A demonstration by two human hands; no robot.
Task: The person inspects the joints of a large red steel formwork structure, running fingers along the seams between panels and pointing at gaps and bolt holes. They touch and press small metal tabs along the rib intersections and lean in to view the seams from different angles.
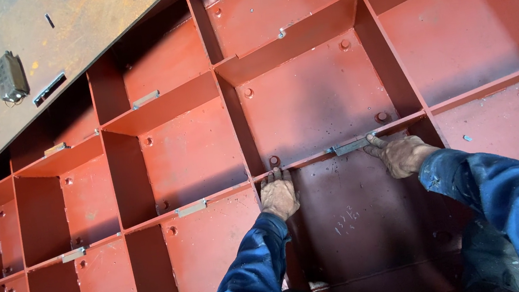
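Note:
A large red-painted steel panel (313,100) divided into box-like cells by upright ribs fills the view. My left hand (278,194) lies flat with fingers on a horizontal rib near where it meets a vertical rib. My right hand (400,154) rests on the same rib farther right, its fingertips touching a small grey metal bar (352,146) that lies along the rib's top edge. Both arms wear dark blue sleeves.
Similar grey metal bars sit on other ribs: one (145,99) upper middle, one (191,208) lower middle, one (73,255) lower left, one (55,149) at left. A rusty slotted steel plate (61,32) with a small grey block (9,77) covers the top left.

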